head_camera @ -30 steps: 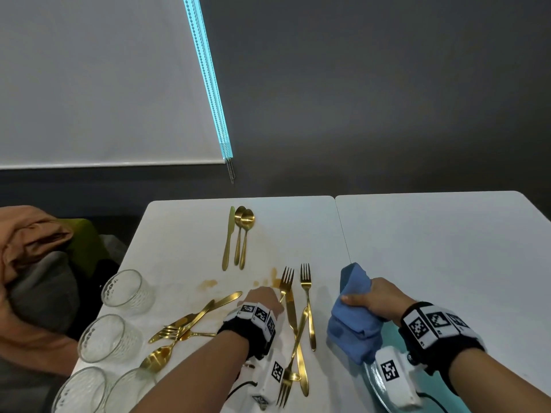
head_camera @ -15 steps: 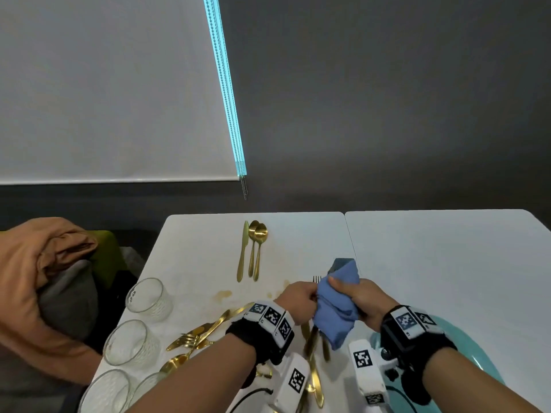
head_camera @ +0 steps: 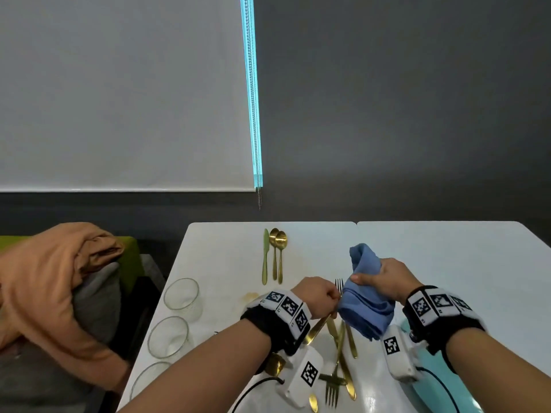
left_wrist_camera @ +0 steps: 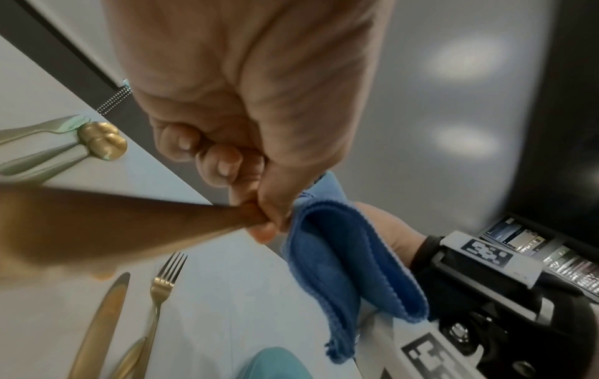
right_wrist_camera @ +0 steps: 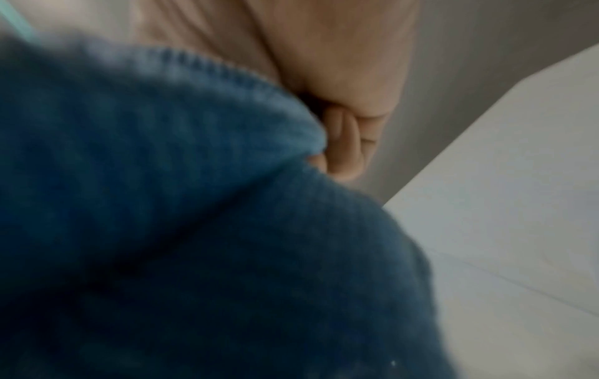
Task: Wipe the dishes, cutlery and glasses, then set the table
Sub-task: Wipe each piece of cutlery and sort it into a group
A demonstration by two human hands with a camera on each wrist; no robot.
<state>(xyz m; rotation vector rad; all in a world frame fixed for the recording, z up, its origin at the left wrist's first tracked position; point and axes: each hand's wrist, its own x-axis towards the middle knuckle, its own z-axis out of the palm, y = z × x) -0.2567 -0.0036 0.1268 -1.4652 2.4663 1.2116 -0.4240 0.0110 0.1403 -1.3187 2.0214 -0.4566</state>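
My left hand (head_camera: 320,296) pinches one end of a gold piece of cutlery (head_camera: 316,328), lifted above the white table (head_camera: 226,263). In the left wrist view the gold piece (left_wrist_camera: 113,225) runs blurred from my left hand (left_wrist_camera: 259,218) toward the camera. I cannot tell which kind of cutlery it is. My right hand (head_camera: 384,272) grips a folded blue cloth (head_camera: 363,308), which touches my left fingertips. The blue cloth (right_wrist_camera: 194,205) fills the right wrist view, with my right hand (right_wrist_camera: 343,143) curled behind it.
Loose gold forks and a knife (head_camera: 343,353) lie under my hands. A knife and two spoons (head_camera: 274,254) lie together farther back. Several glasses (head_camera: 181,295) stand along the left edge. A teal plate (head_camera: 441,383) sits under my right wrist. Orange fabric (head_camera: 50,278) lies beside the table.
My left hand has taken a gold piece off the table and raised it. My right hand brought the blue cloth left to meet it, and the view tilted upward.
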